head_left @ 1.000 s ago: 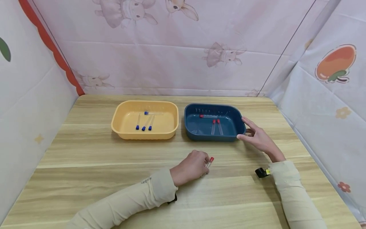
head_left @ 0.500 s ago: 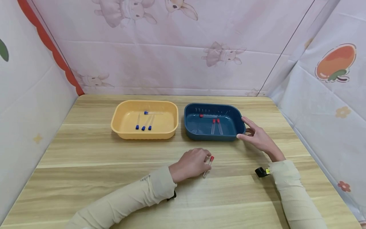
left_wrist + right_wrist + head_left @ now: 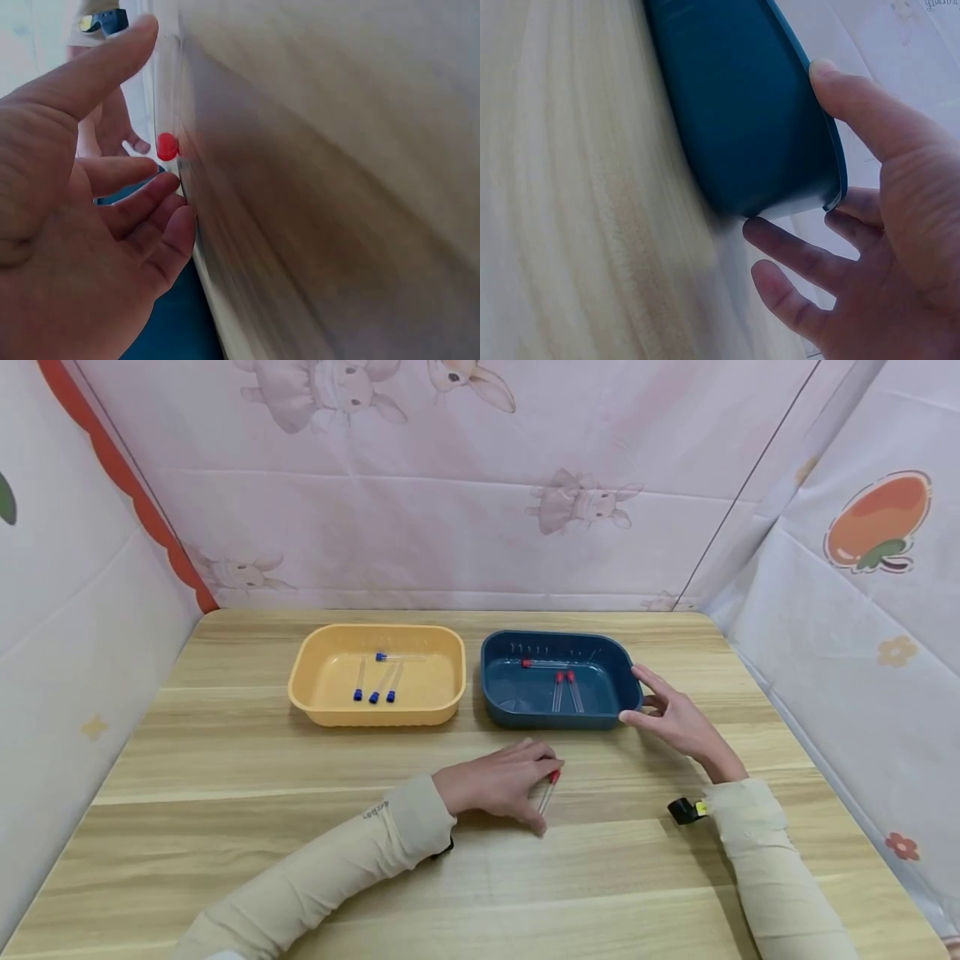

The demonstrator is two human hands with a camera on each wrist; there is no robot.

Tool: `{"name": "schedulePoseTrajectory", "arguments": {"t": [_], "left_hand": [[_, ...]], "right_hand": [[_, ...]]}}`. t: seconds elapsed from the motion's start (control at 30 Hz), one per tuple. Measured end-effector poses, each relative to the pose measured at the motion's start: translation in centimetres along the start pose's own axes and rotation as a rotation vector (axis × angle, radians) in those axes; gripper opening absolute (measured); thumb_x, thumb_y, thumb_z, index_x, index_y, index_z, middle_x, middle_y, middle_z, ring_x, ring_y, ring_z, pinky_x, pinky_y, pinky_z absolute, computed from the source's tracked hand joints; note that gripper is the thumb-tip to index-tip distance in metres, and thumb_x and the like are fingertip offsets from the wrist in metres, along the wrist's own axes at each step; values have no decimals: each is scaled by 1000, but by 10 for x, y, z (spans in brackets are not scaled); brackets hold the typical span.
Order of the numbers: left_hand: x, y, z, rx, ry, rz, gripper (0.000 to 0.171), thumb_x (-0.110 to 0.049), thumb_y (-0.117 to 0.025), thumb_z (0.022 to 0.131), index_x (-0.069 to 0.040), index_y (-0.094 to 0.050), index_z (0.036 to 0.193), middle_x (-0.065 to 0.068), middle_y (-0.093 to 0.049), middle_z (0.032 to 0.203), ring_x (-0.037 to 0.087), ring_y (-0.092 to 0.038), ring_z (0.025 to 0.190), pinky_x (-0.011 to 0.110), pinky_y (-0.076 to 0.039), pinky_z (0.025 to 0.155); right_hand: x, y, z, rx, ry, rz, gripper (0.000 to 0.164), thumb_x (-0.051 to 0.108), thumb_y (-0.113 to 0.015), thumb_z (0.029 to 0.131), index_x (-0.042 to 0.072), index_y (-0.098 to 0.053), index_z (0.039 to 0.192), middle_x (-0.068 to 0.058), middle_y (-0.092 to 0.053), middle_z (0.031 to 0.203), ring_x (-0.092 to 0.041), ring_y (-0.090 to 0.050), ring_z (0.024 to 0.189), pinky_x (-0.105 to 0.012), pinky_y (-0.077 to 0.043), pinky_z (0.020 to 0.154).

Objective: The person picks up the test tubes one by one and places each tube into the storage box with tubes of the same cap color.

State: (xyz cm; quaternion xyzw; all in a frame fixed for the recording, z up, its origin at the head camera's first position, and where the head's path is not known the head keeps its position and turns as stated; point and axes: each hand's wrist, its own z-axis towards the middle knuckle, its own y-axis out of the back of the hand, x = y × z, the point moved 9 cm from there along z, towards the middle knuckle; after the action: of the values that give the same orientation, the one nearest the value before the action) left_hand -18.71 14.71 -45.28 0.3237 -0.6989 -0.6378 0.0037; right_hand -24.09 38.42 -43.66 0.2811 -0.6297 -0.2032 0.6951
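Note:
A clear capped tube (image 3: 549,792) with a red cap lies on the table, partly covered by my left hand (image 3: 495,781). The thumb and fingers of that hand are spread to either side of it. In the left wrist view the red cap (image 3: 166,146) shows just beyond the fingertips, with a wide gap up to the thumb. My right hand (image 3: 678,722) touches the right end of the dark blue plastic bin (image 3: 562,722). In the right wrist view its thumb (image 3: 847,94) rests at the bin's rim and its other fingers are spread against the outside. Several red-capped tubes (image 3: 576,693) lie inside.
A yellow plastic bin (image 3: 378,717) stands left of the blue one, holding several blue-capped tubes (image 3: 390,695). Both stand towards the back of the wood-grain table (image 3: 300,810). Patterned cloth walls (image 3: 412,527) enclose the back and sides.
My left hand has gone from pinching the red-capped tube to spreading its thumb and fingers around it, the tube now lying on the table. The right hand stays at the blue bin.

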Motion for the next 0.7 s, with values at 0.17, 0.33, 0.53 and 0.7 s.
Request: {"name": "schedulePoseTrajectory", "arguments": {"t": [0.17, 0.33, 0.53, 0.7], "left_hand": [[1, -1, -1, 12, -14, 16, 98, -56, -83, 82, -9, -43, 158, 4, -42, 155, 17, -36, 138, 31, -30, 121], [1, -2, -2, 13, -28, 19, 95, -59, -82, 83, -10, -45, 156, 3, -43, 154, 17, -36, 137, 32, -30, 121], [1, -1, -4, 35, -42, 33, 96, -60, -83, 80, -12, -47, 156, 2, -42, 155, 17, -35, 139, 33, -30, 121], [0, -1, -5, 40, -48, 52, 97, -57, -85, 80, -11, -46, 156, 3, -41, 156, 18, -34, 140, 34, -30, 121]], "right_hand": [[-1, 0, 0, 7, 0, 3, 86, 24, -74, 99, 10, -22, 166, -14, -19, 171, -43, -55, 131, -53, -46, 107], [-1, 0, 0, -3, 2, -16, 86, 25, -75, 98, 9, -23, 165, -15, -21, 170, -42, -56, 129, -44, -50, 105], [-2, 0, 0, 2, 2, -19, 87, 26, -74, 98, 10, -22, 166, -14, -20, 170, -42, -56, 130, -21, -51, 100], [-3, 0, 0, 3, -6, -6, 86, 26, -74, 98, 11, -22, 166, -12, -19, 171, -41, -55, 131, -15, -48, 98]]}}
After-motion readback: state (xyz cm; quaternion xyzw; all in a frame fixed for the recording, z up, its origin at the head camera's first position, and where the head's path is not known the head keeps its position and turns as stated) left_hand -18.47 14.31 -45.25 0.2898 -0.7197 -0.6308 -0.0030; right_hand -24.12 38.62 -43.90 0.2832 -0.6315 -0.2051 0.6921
